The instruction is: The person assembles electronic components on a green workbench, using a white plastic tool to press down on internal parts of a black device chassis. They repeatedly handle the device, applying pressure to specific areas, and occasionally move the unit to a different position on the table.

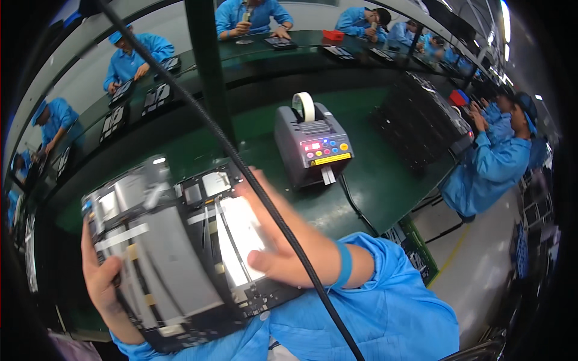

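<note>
Two opened tablet-like devices are in front of me, blurred by motion. My left hand (101,274) grips the left edge of the nearer one (171,259), thumb over its top. It has a large grey battery, black and tan strips and small metal parts at its far end; it looks thick, perhaps stacked, but I cannot tell. Right beside it and partly covered by it is a second opened device (238,234) with a shiny silver battery. My right hand (289,240) holds this one's right side, thumb across the surface. A blue band circles my right wrist.
A grey tape dispenser (313,141) with a roll on top stands on the green table (373,198), its cable running off rightward. Farther right is a tall stack of dark panels (418,120). A black cable (241,162) crosses the view. Several co-workers in blue sit beyond and right.
</note>
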Motion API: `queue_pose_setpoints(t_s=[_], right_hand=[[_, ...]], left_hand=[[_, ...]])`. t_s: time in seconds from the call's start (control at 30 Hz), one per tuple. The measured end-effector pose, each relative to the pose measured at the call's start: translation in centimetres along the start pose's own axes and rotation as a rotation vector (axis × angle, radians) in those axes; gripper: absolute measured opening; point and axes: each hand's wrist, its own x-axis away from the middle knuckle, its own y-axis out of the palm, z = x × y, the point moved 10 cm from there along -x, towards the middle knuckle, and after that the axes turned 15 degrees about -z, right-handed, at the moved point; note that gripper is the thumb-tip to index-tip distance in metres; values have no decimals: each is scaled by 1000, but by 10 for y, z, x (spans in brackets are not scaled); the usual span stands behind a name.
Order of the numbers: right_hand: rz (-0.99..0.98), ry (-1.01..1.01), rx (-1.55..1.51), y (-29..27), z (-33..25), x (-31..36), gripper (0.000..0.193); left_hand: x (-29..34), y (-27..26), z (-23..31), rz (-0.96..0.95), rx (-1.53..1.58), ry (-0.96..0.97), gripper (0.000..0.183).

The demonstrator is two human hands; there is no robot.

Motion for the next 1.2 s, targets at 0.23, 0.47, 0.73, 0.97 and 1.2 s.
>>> queue_pose_setpoints(t_s=[0.23, 0.47, 0.73, 0.97, 1.2], right_hand=[[808, 705, 129, -95, 164, 153, 34], [636, 705, -766, -52, 214, 129, 19], [162, 349, -473, -43, 79, 43, 13], [-460, -115, -118, 52, -21, -50, 10], [-75, -208, 227, 22, -28, -59, 8]], left_hand=[[47, -198, -84, 116, -85, -256, 85], [46, -189, -148, 126, -160, -345, 84], [7, -57, -40, -87, -1250, -214, 59], [1, 124, -7, -521, -796, 71, 23], [2, 99, -4, -180, -755, 173, 14]])
